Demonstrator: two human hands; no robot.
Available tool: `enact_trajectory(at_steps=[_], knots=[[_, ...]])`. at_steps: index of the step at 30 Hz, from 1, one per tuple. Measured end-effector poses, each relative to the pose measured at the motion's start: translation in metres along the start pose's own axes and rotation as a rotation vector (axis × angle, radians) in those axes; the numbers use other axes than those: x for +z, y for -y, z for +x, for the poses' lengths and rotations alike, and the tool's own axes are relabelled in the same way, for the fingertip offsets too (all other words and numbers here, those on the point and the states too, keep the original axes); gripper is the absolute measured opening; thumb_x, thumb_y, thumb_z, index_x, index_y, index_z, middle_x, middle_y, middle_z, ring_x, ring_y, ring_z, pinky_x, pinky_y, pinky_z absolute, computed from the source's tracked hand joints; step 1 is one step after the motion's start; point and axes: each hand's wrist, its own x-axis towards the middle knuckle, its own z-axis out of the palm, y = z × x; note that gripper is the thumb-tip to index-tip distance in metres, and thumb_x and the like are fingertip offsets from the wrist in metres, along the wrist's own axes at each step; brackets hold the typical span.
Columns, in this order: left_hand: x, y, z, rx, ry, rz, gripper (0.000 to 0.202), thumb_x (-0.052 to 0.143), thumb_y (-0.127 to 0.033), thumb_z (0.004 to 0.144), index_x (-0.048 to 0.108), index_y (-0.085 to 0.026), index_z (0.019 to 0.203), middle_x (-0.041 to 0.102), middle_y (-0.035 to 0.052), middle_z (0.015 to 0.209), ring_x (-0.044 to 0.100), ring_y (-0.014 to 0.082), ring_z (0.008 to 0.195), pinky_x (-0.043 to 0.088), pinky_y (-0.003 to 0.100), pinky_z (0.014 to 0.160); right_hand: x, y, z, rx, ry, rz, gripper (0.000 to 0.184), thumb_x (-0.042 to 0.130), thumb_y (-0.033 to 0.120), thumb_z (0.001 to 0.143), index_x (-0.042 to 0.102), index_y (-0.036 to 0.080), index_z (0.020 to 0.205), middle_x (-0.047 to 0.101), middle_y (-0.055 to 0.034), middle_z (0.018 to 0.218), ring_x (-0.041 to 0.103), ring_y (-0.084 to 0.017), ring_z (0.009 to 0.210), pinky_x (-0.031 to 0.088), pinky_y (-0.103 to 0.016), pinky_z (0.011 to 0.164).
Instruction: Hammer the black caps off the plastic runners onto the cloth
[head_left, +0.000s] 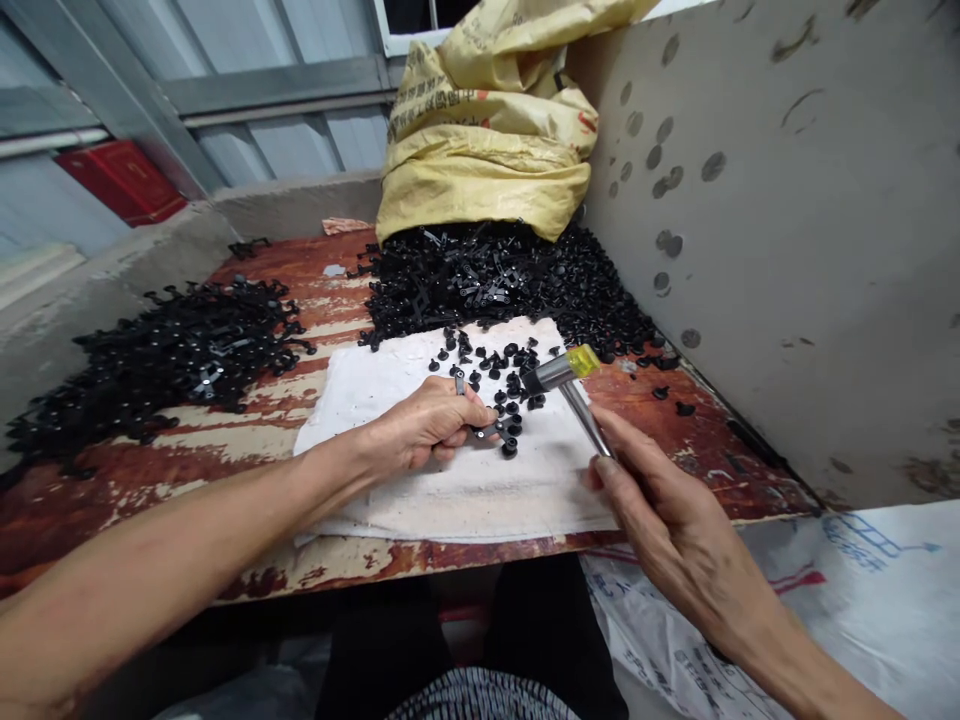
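Observation:
My right hand (660, 500) is wrapped round the metal handle of a small hammer (577, 405), raised above the right side of a white towel (450, 505). Its head has a dark face and a yellow one. Between the fingers of my left hand (435, 420) is a small black multi-armed plastic part (491, 430) with silvery pins, low over the towel. Loose black knobs (510, 445) are scattered on the towel around and behind that part. My left fingertips partly cover it.
A pile of black parts (165, 360) lies on the left of the worn red table (360, 560). Behind the towel, more black pieces (487, 275) spill from a yellow woven sack (487, 170). A spotted board (765, 250) stands along the right, and a red box (124, 180) sits back left.

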Motion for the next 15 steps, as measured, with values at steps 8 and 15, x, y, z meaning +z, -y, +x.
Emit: enact_trajectory(at_steps=[8,15], knots=[[0.003,0.000,-0.003,0.008,0.026,-0.013,0.022,0.061,-0.007,0.076,0.048,-0.017,0.062,0.064,0.0059,0.050,0.024,0.0007,0.029,0.012,0.016,0.034,-0.010,-0.004,-0.001,-0.410,0.035,-0.501,0.061,0.038,0.008,0.091,0.037,0.026,0.150,0.061,-0.0030,0.075,0.058,-0.015,0.051,0.048,-0.023,0.041],[0.001,0.003,-0.002,0.012,0.042,-0.030,0.020,0.062,-0.007,0.075,0.049,-0.016,0.062,0.067,0.0075,0.055,0.024,0.0005,0.030,0.013,0.016,0.033,-0.015,0.009,-0.003,-0.475,-0.111,-0.377,0.073,0.043,0.002,0.090,0.024,0.033,0.154,0.064,-0.0053,0.088,0.065,-0.016,0.068,0.054,-0.023,0.053]])
